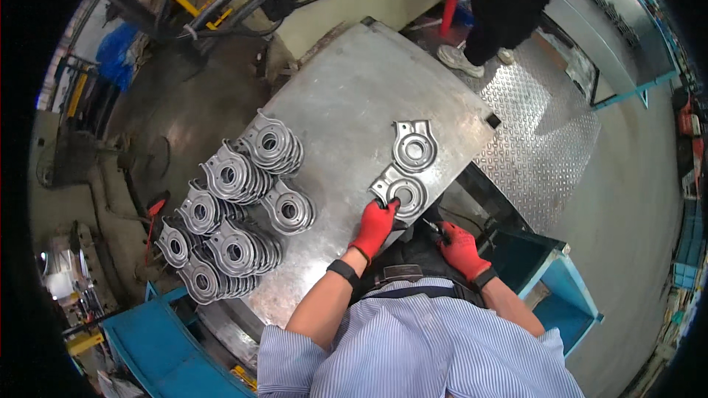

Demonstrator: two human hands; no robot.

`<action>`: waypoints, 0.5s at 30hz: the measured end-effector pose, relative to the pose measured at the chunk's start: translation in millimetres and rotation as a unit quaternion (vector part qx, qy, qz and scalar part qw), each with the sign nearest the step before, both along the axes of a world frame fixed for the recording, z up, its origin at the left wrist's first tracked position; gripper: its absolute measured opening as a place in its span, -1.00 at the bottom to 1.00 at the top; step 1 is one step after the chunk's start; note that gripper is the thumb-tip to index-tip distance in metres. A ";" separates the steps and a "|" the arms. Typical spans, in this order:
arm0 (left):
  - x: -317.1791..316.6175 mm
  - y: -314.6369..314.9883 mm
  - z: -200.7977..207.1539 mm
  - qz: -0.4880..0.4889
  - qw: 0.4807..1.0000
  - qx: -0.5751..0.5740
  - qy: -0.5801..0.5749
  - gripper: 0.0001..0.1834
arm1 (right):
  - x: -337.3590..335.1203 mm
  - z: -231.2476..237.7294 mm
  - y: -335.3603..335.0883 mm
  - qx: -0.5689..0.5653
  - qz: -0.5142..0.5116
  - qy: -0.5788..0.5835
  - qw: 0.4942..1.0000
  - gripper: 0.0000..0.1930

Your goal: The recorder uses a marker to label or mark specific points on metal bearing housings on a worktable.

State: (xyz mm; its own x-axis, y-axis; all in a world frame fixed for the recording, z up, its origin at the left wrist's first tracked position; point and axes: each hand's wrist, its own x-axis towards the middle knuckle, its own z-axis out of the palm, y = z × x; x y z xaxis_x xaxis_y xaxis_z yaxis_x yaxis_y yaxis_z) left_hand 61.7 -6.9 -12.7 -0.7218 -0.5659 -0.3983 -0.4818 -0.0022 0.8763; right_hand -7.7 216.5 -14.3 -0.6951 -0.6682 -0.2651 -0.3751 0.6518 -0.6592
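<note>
My left hand [375,228], in a red glove, grips the lower edge of a stamped metal bracket [413,186] with a round, ringed opening. This bracket lies near the right edge of the metal table [346,96]. Just beyond it, close against it, is a second bracket [416,150] of the same shape. My right hand [463,252], also red-gloved, is off the table edge, close to my waist. Its fingers are closed round a thin dark tool [435,227], whose kind I cannot make out.
Several overlapping stacks of like brackets [228,177] cover the table's left side. A single-looking bracket pile [289,208] lies nearest the middle. Blue metal bins [564,287] stand at my right and lower left. Beyond the table, a person [501,7] stands by a tread-plate floor [538,125].
</note>
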 end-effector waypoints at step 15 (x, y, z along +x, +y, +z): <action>-11.8 4.2 -8.9 0.001 0.991 -0.094 -0.095 -0.53 | -7.1 -15.0 -13.9 -0.009 -0.027 0.051 0.998 -0.56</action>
State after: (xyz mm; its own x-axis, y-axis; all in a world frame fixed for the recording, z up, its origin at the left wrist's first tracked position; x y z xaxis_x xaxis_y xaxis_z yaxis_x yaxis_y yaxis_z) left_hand 49.9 -2.7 -21.6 -0.6427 -0.6445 -0.4143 -0.6386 0.1518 0.7544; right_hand -14.8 202.6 -29.3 -0.7524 -0.6338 -0.1796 -0.4058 0.6607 -0.6315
